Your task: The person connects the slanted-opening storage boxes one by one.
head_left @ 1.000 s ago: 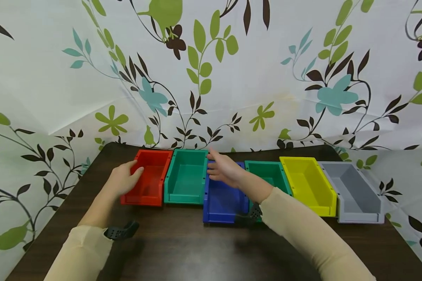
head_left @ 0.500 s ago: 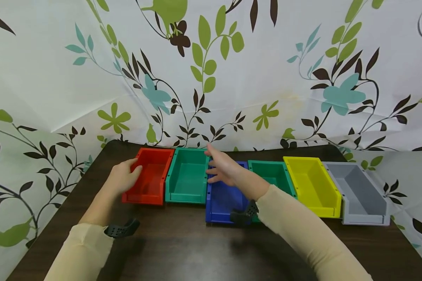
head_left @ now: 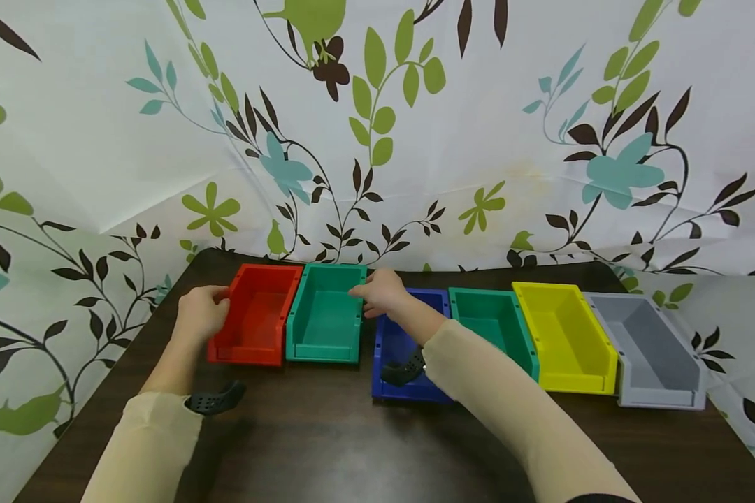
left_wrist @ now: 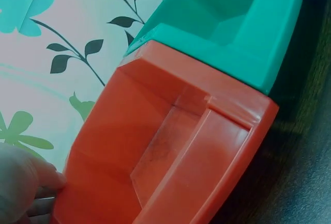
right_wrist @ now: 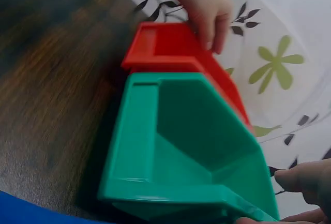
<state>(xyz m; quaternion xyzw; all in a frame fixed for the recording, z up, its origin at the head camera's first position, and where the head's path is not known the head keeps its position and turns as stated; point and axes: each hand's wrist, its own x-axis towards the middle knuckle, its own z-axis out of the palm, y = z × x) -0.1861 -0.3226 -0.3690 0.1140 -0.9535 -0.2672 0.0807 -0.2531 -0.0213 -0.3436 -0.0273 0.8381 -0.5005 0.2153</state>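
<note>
Red storage bin [head_left: 256, 318] & left green bin [head_left: 327, 318] sit touching, side by side, on back L of the counter [head_left: 314, 433], w/ a gap before the blue bin [head_left: 393, 346]. L hand [head_left: 203, 314] touches red's left edge, R hand [head_left: 380, 293] green's right; can't tell if either's gripping.

The left hand [head_left: 200, 314] bends its fingers rightward, its forearm [head_left: 143, 443] behind and below. Opposite, the right hand [head_left: 386, 293] points leftward, its forearm [head_left: 509, 391] slanting back.
</note>
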